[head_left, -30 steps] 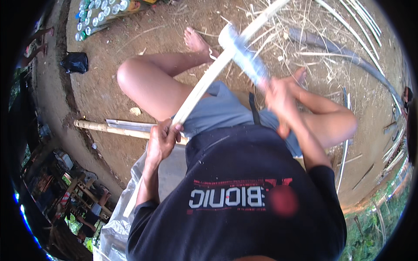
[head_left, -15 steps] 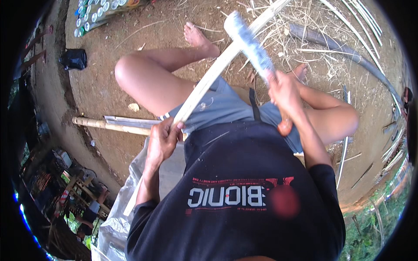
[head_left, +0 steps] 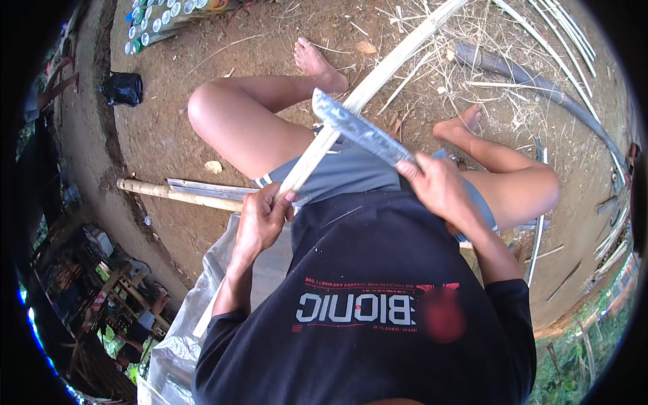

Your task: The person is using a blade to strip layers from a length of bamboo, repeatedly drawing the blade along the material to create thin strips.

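A long pale bamboo strip slants across my lap, its far end up at the top of the view and its near part under my left forearm. My left hand is closed round it near my left hip, thumb on top. My right hand grips a machete whose handle is hidden in the palm. The broad grey blade points up and left and lies across the strip, its tip just past the strip's left edge.
Thin shavings litter the dirt beyond my right foot, beside a dark bamboo pole. Bamboo pieces lie left of my hip, near a clear plastic sheet. Bottles stand at upper left; a black bag sits below them.
The machete has come down and toward my body along the strip, its blade tilting flatter. My right hand has moved lower; my left hand keeps its hold.
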Motion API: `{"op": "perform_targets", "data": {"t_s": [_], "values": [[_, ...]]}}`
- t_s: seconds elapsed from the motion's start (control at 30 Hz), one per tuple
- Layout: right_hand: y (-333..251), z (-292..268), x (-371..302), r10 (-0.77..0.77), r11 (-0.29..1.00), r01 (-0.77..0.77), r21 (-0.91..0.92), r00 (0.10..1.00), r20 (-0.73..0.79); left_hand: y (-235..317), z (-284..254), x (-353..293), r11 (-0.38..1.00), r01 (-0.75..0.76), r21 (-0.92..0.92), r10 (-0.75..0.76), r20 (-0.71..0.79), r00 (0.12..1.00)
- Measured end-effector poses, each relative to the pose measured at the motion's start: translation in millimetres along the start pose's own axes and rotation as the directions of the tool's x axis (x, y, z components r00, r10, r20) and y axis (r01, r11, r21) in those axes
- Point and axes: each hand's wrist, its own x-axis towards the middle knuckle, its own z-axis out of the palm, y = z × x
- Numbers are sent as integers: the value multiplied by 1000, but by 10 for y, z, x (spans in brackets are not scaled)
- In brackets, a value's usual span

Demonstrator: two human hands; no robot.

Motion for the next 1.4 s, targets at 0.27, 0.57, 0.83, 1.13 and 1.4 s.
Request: {"op": "perform_targets", "data": {"t_s": [0.27, 0.57, 0.83, 1.13, 1.4], "values": [[-124, 153, -198, -69, 994, 72, -82, 997, 39, 1, 12, -52, 1000, -5, -6, 5, 12, 1000], [-146, 92, -203, -84, 996, 81, 27, 987, 137, 139, -62, -71, 994, 108, -29, -106, 67, 992], [527, -625, 433, 236, 876, -87, 475, 935, -264, 84, -197, -60, 996, 67, 57, -68, 19, 997], [905, -725, 547, 404, 617, 159, 771, 777, -483, -293, -414, -326, 996, -59, -65, 57, -21, 998], [691, -792, 551, 421, 421, 236, 876, 804, -419, 723, 257, 656, 937, -181, -299, 263, 264, 928]]}}
